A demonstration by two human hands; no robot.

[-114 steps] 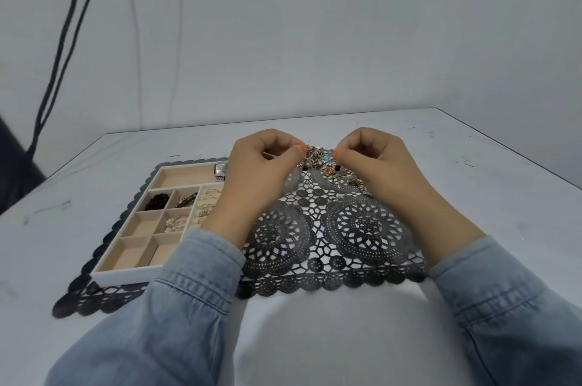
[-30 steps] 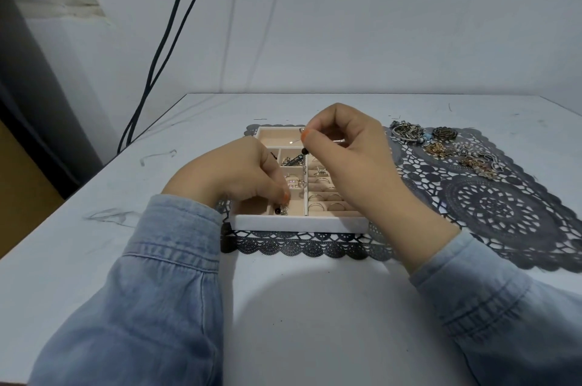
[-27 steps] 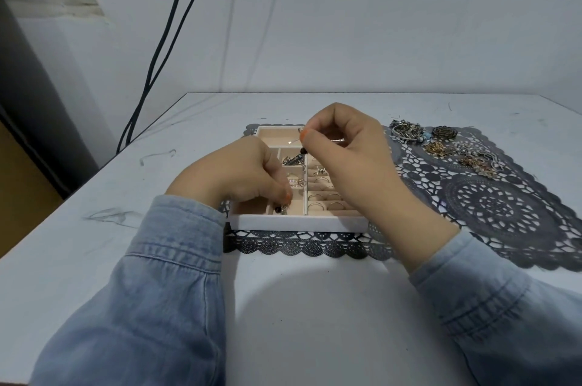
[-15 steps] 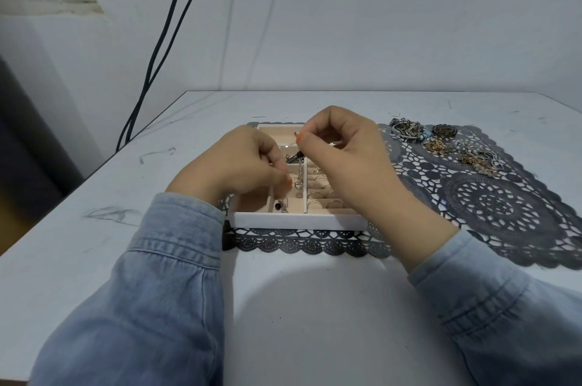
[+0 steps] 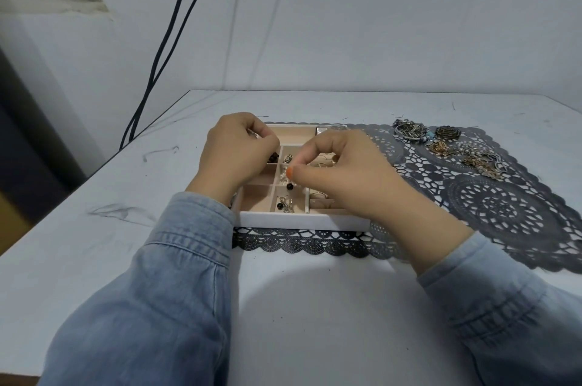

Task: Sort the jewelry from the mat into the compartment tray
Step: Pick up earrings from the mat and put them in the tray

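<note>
over the tray (image 5: 302,222), right hand (image 5: 343,174) pinches an earring (image 5: 289,186).

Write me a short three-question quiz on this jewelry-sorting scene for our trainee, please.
1. True or false: the unsorted jewelry pile lies on the mat, right of the compartment tray.
2. The right hand: A) lies flat and open; B) pinches a small piece above the tray; C) grips the mat's edge.
3. Fill in: the left hand, fingers curled, is over the tray's ____ side.
Key: 1 true; 2 B; 3 left.
</note>
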